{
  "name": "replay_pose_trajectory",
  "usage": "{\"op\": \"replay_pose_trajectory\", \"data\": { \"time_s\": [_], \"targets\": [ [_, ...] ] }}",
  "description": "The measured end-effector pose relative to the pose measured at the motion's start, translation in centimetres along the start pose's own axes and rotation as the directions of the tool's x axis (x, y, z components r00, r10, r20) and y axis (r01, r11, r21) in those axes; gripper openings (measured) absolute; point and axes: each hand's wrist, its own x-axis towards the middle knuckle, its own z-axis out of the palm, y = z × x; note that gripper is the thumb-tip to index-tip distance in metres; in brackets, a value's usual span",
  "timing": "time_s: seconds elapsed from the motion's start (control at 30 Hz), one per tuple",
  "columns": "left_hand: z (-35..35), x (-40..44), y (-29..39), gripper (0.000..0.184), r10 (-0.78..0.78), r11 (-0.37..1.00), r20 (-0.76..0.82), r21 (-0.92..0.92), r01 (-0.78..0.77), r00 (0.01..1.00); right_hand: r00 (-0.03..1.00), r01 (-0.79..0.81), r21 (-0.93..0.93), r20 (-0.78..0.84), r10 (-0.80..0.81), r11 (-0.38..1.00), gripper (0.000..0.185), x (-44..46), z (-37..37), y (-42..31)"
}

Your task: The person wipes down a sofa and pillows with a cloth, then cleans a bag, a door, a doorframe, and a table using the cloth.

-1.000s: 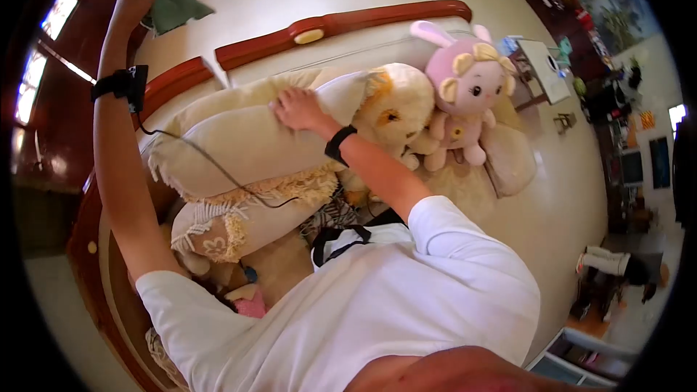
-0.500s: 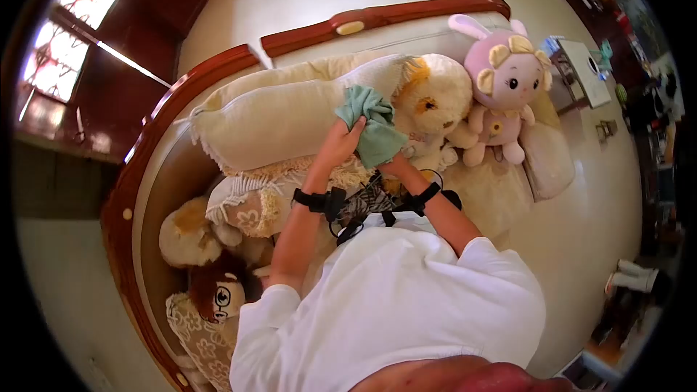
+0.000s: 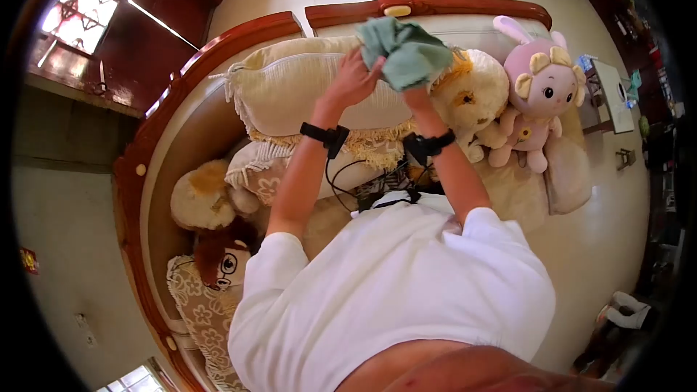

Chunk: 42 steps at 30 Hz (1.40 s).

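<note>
We find the cloth at the upper centre of the frame, bunched and creased, between and over the person's hands. The left hand meets its left edge, thumb toward the fabric; we cannot tell whether the fingers pinch it. The right hand goes under its lower edge; the fingers are covered, so we cannot determine their grip. We note a black band on the left wrist and another on the right.

Behind the left hand, we record a long cream cushion lying across the sofa, below its wooden rail. Right of the cloth sits a plush dog, with a pink doll beside it. At lower left, we observe a doll with glasses just above a floral cushion.
</note>
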Motion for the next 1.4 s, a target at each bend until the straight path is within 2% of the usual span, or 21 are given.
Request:
{"op": "replay_pose_trajectory", "data": {
  "time_s": [0.03,0.07,0.13,0.17,0.2,0.27,0.33,0.4,0.5,0.6,0.73,0.8,0.87,0.93,1.0,1.07,1.1,1.13,1.2,1.23,1.4],
  "targets": [
    [-0.2,0.1,0.3,0.051,-0.022,0.996,0.068,0.09,0.016,0.997,0.988,-0.137,0.308,-0.032,0.154,0.942,0.037,-0.8,-2.3,-0.4],
    [-0.4,0.3,0.6,0.051,-0.044,0.983,0.136,0.181,0.018,0.99,0.989,-0.124,0.256,-0.041,0.139,0.959,0.042,-1.7,-4.2,-0.5],
    [-3.6,-0.2,2.1,0.047,-0.146,0.938,0.072,0.328,0.115,0.987,0.908,-0.398,0.325,0.003,0.42,0.858,0.034,-2.0,-7.7,-1.5],
    [-4.4,-1.0,0.0,0.049,-0.275,0.89,-0.067,0.359,0.281,0.959,0.736,-0.638,0.418,0.085,0.671,0.647,0.021,-1.1,-9.2,-2.7],
    [-5.2,-1.9,-2.9,0.05,-0.382,0.822,-0.203,0.372,0.432,0.902,0.73,-0.643,0.427,0.09,0.678,0.636,0.021,-0.5,-9.6,-2.9],
    [-7.0,-4.2,-7.6,0.048,-0.364,0.557,-0.46,0.59,0.585,0.81,0.577,-0.683,0.628,0.151,0.803,0.373,0.023,-0.2,-10.0,-3.6],
    [-7.1,-5.5,-10.8,0.046,-0.337,0.622,-0.47,0.54,0.567,0.816,0.561,-0.677,0.652,0.156,0.813,0.342,0.024,0.8,-7.7,-3.7],
    [-6.1,-6.6,-11.8,0.045,-0.338,0.676,-0.495,0.464,0.573,0.8,0.454,-0.698,0.711,0.353,0.818,0.081,0.019,0.4,-4.6,-1.1],
    [-6.2,-6.1,-12.1,0.04,-0.254,0.724,-0.55,0.437,0.533,0.796,0.486,-0.58,0.798,0.176,0.856,0.165,0.015,0.8,-0.3,-2.2],
    [-6.4,-6.2,-12.8,0.039,-0.245,0.746,-0.555,0.416,0.52,0.795,0.586,-0.541,0.816,0.19,0.788,0.206,0.013,1.4,-1.7,-0.7],
    [-6.3,-6.3,-12.3,0.038,-0.262,0.753,-0.576,0.38,0.537,0.774,0.484,-0.607,0.771,0.166,0.859,0.193,0.019,4.6,-5.2,1.1],
    [-6.2,-6.6,-11.8,0.036,-0.181,0.763,-0.61,0.408,0.502,0.771,0.58,-0.629,0.709,0.157,0.799,0.318,0.029,7.1,-4.4,-0.7],
    [-6.2,-8.1,-12.4,0.033,-0.28,0.755,-0.59,0.352,0.553,0.757,0.703,-0.703,0.399,0.269,0.658,0.589,0.039,8.8,-2.8,-1.8],
    [-6.8,-9.0,-12.7,0.03,-0.36,0.751,-0.555,0.305,0.586,0.75,0.699,-0.715,0.342,0.361,0.618,0.609,0.045,10.1,0.2,-5.8],
    [-8.1,-9.8,-11.4,0.024,-0.628,0.621,-0.442,0.21,0.755,0.64,0.753,-0.64,0.161,0.33,0.57,0.752,0.047,10.7,4.1,-6.1],
    [-7.6,-12.1,-12.2,0.024,-0.347,0.766,-0.655,0.214,0.606,0.671,0.772,-0.591,0.109,0.366,0.52,0.8,0.046,12.7,5.2,-7.1],
    [-7.6,-13.5,-13.2,0.023,-0.345,0.743,-0.659,0.244,0.623,0.669,0.778,-0.542,0.055,0.411,0.475,0.839,0.046,13.4,5.4,-7.3],
    [-7.7,-14.3,-13.7,0.023,-0.343,0.741,-0.662,0.244,0.625,0.666,0.779,-0.538,0.057,0.413,0.471,0.841,0.046,13.8,5.4,-7.0],
    [-7.7,-15.7,-14.3,0.02,-0.467,0.703,-0.628,0.164,0.692,0.622,0.479,-0.848,0.502,0.583,0.657,0.172,0.042,14.1,4.9,-6.1],
    [-7.3,-15.9,-14.5,0.024,-0.43,0.701,-0.648,0.199,0.685,0.628,0.401,-0.85,0.523,0.576,0.713,0.056,0.038,14.6,3.5,-7.5],
    [-3.7,-16.9,-12.9,0.029,-0.245,0.686,-0.75,0.313,0.657,0.614,0.625,-0.688,0.634,0.271,0.732,0.353,0.029,16.5,-5.2,-7.0]
  ]
}}
